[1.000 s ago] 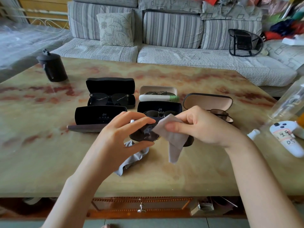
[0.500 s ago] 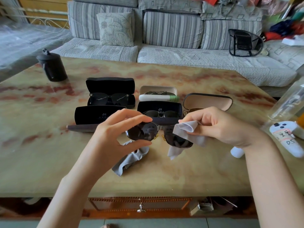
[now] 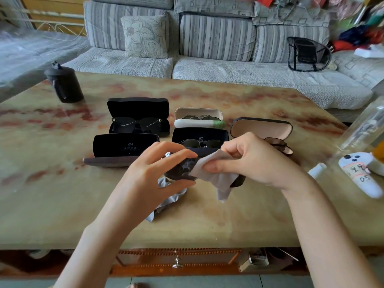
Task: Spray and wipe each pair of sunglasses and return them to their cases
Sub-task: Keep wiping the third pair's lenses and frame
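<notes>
- The left hand (image 3: pixel 153 173) is curled round one end of a pair of dark sunglasses (image 3: pixel 179 169). Its fingers lie over the top rim and its thumb sits under the lens.
- The right hand (image 3: pixel 257 161) pinches a grey cloth (image 3: pixel 214 173) between thumb and fingers, pressed against the sunglasses near the middle of the frame.
- The sunglasses are held above the worktop (image 3: pixel 52 194), just in front of the row of cases. The cloth hides most of the far lens, and a loose corner of the cloth hangs down.
- A second grey cloth (image 3: pixel 166 204) lies crumpled on the worktop beneath the left hand.
- Five open cases sit behind the hands:
  - a black case at the back left (image 3: pixel 138 107) with dark glasses inside
  - an empty black case at the front left (image 3: pixel 124 145)
  - a white case (image 3: pixel 198 113) with a pair inside
  - a black case in the middle (image 3: pixel 200 135) with a pair inside
  - a tan-lined case (image 3: pixel 261 127) on the right, with brown glasses (image 3: pixel 278 145) at its front edge
- A black lidded pot (image 3: pixel 64 84) stands at the far left.
- A clear bottle (image 3: pixel 363 125) and a white object with writing on it (image 3: pixel 361 175) lie at the right edge.
- A striped sofa (image 3: pixel 216 38) stands behind the worktop.
</notes>
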A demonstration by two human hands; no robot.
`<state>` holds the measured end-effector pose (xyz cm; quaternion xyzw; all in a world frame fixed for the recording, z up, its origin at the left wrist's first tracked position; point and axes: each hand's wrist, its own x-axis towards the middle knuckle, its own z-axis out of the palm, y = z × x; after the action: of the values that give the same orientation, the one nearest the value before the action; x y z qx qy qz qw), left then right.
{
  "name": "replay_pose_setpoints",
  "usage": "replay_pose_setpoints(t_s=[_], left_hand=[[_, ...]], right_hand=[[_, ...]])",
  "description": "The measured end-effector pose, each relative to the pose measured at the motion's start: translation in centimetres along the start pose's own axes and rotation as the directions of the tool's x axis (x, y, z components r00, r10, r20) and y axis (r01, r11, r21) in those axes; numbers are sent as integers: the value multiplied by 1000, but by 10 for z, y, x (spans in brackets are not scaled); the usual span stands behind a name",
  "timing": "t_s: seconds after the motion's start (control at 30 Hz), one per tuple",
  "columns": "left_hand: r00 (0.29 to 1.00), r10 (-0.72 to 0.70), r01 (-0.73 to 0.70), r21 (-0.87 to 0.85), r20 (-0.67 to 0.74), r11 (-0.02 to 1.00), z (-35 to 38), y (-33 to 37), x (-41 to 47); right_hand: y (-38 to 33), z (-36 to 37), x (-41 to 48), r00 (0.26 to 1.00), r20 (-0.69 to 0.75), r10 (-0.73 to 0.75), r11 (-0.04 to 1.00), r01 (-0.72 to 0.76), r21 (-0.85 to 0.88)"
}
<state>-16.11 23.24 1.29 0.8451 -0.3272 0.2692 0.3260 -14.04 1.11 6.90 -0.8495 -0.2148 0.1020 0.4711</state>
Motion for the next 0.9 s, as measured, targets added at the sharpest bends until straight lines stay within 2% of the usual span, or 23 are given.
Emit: replay_pose_setpoints(t_s=[0.47,0.7,0.9], left_hand=[[997,-72,70,-88,-16,994,-10,-3,0],[997,-70,66,-104,-37,992,-15,-3,2],[997,-67,63,-108,-31,992,-13,-2,1]], right_hand=[[4,-19,-10,995,87,-45,995,36,94],[13,-31,-16,988,154,-12,984,-16,177],[8,-27,-15,985,169,32,992,-52,115]])
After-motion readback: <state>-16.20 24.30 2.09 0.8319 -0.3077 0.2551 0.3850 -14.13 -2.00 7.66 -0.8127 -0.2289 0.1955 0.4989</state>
